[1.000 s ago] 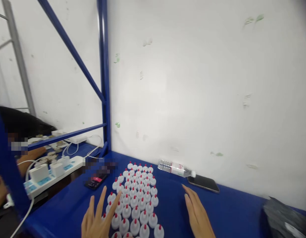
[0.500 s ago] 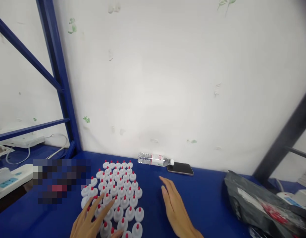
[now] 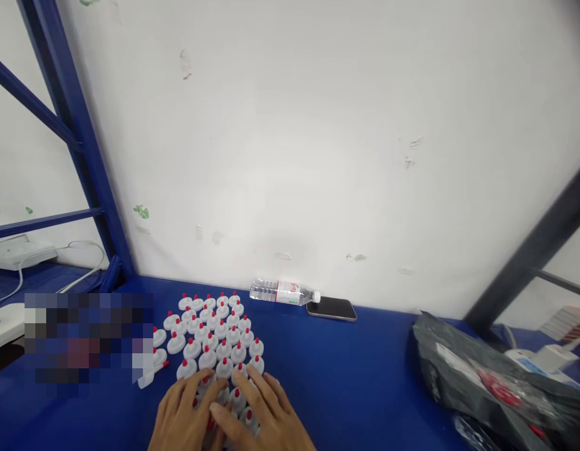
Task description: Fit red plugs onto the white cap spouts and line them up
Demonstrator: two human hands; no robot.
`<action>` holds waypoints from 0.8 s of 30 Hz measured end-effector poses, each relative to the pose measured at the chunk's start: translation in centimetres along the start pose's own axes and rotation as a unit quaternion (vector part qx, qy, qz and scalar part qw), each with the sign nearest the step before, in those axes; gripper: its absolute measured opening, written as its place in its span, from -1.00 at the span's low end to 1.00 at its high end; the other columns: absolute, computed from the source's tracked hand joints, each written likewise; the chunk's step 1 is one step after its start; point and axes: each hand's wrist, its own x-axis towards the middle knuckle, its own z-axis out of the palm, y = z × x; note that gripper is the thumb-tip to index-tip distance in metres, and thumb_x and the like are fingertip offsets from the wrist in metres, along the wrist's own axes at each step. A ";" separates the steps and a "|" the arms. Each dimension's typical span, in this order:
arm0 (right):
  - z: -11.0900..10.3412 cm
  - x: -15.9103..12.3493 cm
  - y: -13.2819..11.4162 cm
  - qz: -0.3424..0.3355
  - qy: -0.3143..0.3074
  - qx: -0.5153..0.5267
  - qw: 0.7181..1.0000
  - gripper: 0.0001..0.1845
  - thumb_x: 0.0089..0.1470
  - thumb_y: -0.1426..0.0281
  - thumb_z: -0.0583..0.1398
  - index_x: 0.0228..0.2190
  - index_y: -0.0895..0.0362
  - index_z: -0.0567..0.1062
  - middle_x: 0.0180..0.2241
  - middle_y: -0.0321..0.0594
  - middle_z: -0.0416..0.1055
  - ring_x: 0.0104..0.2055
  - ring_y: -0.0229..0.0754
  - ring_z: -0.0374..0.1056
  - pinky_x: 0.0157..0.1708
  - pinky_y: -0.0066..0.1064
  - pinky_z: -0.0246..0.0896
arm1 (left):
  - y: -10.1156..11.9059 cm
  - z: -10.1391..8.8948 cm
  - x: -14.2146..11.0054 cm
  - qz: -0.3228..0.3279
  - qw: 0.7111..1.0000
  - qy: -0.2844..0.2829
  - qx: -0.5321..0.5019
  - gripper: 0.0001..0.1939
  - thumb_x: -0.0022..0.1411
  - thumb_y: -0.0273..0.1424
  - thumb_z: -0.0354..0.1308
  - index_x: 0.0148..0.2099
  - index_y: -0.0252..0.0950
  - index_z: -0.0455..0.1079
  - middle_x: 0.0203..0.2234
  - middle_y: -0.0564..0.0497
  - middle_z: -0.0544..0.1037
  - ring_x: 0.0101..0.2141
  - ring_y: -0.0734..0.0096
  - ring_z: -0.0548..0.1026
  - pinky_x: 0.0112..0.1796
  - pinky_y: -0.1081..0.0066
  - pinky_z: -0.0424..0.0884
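Note:
Several small white squat bottles with red pointed tips [image 3: 210, 341] stand packed together on the blue table [image 3: 337, 376]. At the near end of the group, my left hand [image 3: 184, 410] lies over them with fingers bent and apart. My right hand [image 3: 266, 410] is right beside it, fingers spread over bottles on the right edge. The thumbs are close together, and the bottles beneath the palms are partly hidden. One tipped bottle [image 3: 151, 376] lies on its side at the left, its red tip pointing right.
A clear water bottle [image 3: 287, 292] lies by the wall, its cap at a dark phone [image 3: 331, 308]. To the right is a grey plastic bag [image 3: 487, 376]. Blue frame posts [image 3: 78, 138] rise at the left. A power strip [image 3: 8, 326] sits at the left edge.
My right hand has moved left from the bare table onto the bottles, next to my left hand. Near bottles are pushed closer together, and one at the left has tipped over. The view has shifted slightly.

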 end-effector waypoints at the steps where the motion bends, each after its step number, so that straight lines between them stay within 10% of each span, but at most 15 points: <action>1: -0.4 0.1 0.1 0.001 -0.004 -0.003 1.000 -0.29 0.32 0.18 0.21 0.39 -0.27 0.09 0.35 -0.09 0.25 0.36 0.19 0.21 0.20 0.13 0.30 | 0.3 -0.1 0.4 0.008 1.000 -0.014 -0.006 -0.62 0.24 -0.31 0.14 0.10 -0.07 0.44 -0.03 -0.05 0.61 -0.05 0.12 0.57 -0.10 0.17 0.51; 4: -3.3 0.4 0.8 0.021 -0.049 0.007 0.999 -0.26 0.25 0.04 0.24 0.37 -0.21 0.16 0.37 -0.09 0.21 0.39 0.18 0.15 0.26 0.09 0.24 | 1.5 -0.2 2.0 0.015 0.998 -0.060 -0.031 -0.69 0.26 -0.40 0.10 0.04 -0.06 0.46 -0.09 0.00 0.62 -0.07 0.17 0.58 -0.11 0.23 0.49; 9: -6.9 1.2 2.7 0.103 -0.064 0.031 0.992 -0.54 0.30 0.37 0.18 0.20 -0.07 0.35 0.18 -0.11 0.39 0.24 0.01 0.30 0.26 -0.08 0.22 | 4.7 1.3 5.1 0.003 0.993 -0.107 -0.056 -0.73 0.38 -0.41 -0.01 0.05 -0.18 0.42 -0.09 -0.07 0.59 -0.08 0.21 0.57 -0.09 0.25 0.51; 24: -6.6 1.1 9.2 0.210 -0.013 -0.102 0.972 -0.81 0.36 0.41 0.09 -0.35 0.06 0.38 -0.34 -0.26 0.45 -0.25 -0.09 0.33 -0.12 -0.25 0.17 | 9.1 4.1 14.3 -0.052 0.947 -0.311 -0.066 -0.73 0.41 -0.20 0.15 -0.10 -0.32 0.47 -0.30 0.04 0.58 -0.30 0.42 0.57 -0.21 0.27 0.56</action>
